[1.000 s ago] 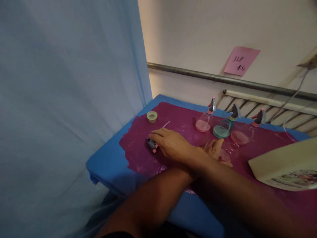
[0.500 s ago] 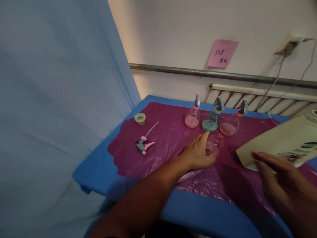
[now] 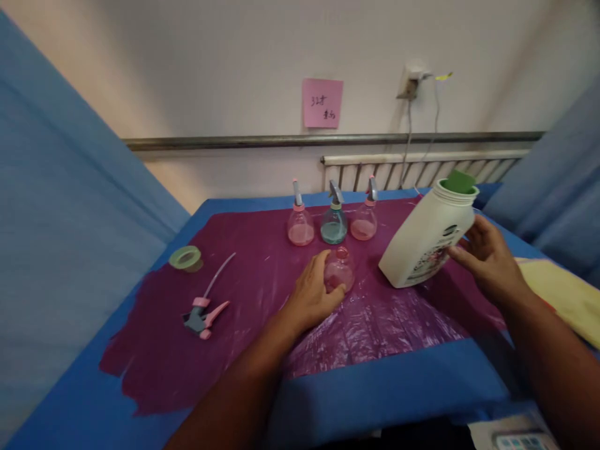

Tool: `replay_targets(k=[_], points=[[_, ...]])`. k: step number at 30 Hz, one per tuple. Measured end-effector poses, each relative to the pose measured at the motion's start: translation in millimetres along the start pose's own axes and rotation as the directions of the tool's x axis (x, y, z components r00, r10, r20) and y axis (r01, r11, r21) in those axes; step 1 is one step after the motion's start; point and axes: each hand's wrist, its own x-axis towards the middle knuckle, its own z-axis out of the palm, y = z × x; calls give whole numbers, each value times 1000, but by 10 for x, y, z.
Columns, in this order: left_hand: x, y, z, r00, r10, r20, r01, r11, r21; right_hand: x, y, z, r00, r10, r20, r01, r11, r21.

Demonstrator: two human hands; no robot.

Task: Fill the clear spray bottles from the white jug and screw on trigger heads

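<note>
My left hand (image 3: 316,290) is curled round the left side of a small clear pink bottle (image 3: 340,272) with an open neck and no spray head. With thumb in front and fingers behind, my right hand (image 3: 485,256) grips the right side of a large off-white bottle (image 3: 422,240). That bottle leans to the right, and something green (image 3: 460,182) sticks up from its wide mouth. On the left lies a grey and pink spray head (image 3: 201,319) with its tube. Beyond it sits a round pale-green cup or cap (image 3: 186,258).
Behind my hands stand a pink spray bottle (image 3: 300,232), a teal spray bottle (image 3: 334,231) and another pink spray bottle (image 3: 364,226). Purple plastic sheeting (image 3: 253,269) covers part of the blue table (image 3: 375,381). A yellow cloth (image 3: 560,297) lies at the right. Blue curtains hang at both sides.
The view has swung right, so things appear further left. The large bottle has come more upright, and my right hand now sits higher on its side. My left hand stays on the small bottle.
</note>
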Motion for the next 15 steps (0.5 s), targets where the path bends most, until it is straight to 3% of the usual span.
replay_targets(k=[3, 5, 9, 15], points=[[17, -8, -19, 1000, 7, -20, -7, 1000, 8, 101, 169, -10, 990, 103, 94, -127, 941, 313], [23, -6, -25, 1000, -9, -18, 9, 1000, 16, 103, 307, 21, 981, 170, 95, -193, 913, 359], [30, 6, -29, 999, -43, -8, 43, 999, 13, 51, 486, 193, 961, 249, 118, -272, 924, 269], [44, 57, -48, 997, -69, -30, 69, 998, 10, 70, 628, 269, 980, 191, 54, -189, 981, -42]])
